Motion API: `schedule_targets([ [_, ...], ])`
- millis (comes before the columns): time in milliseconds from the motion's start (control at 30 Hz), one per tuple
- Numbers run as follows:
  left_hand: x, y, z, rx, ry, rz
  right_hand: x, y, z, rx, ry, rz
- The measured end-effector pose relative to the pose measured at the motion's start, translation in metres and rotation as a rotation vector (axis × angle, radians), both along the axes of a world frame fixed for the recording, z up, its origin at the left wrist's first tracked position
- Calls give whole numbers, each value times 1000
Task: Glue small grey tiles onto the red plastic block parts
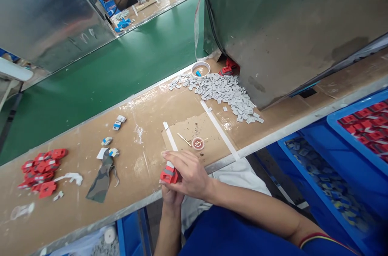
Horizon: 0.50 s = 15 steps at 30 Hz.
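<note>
1. Nearest the camera in the head view is the person's blue shirt [230, 231]; the right forearm [242, 197] reaches from beside it to the near edge of the desk [151, 106].
2. The right hand [190, 173] grips a red piece [169, 175] with grey and white parts. Its fingers lie along the piece's far side, its thumb along the near side, and the piece shows in the gap between.
3. The left hand [172, 195] is directly below the piece; its fingers are mostly hidden, so I cannot tell whether they are closed on it.
4. Just beyond the hands, near that same edge, are a small dish [198, 143] and a thin stick [184, 139].
5. Toward the desk's left end lie a heap of red pieces [42, 171] and a camouflage strip [101, 181].
6. Near the far edge, a pile of grey tiles [227, 92] spreads beside a white ring [192, 71].
</note>
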<state>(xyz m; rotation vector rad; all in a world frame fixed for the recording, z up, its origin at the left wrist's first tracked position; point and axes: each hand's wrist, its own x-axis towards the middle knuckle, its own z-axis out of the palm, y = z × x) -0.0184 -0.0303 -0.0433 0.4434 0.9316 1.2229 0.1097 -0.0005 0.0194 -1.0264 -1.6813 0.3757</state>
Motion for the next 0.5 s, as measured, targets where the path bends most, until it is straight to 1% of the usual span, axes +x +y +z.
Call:
schedule_targets([
  [100,-5,0,-1,-7,-23,2,-3,3,1,-10,-7,8],
  [267,-17,0,-9,-36,-50,-46,-8,9,-2,29,-4,-19],
  [400,-16,-1,-9,-40,-79,-18,-13,12,-6,61,1,-38],
  [500,-13,-2,-8,-31,-102,11,-14,12,-9,35,7,-11],
])
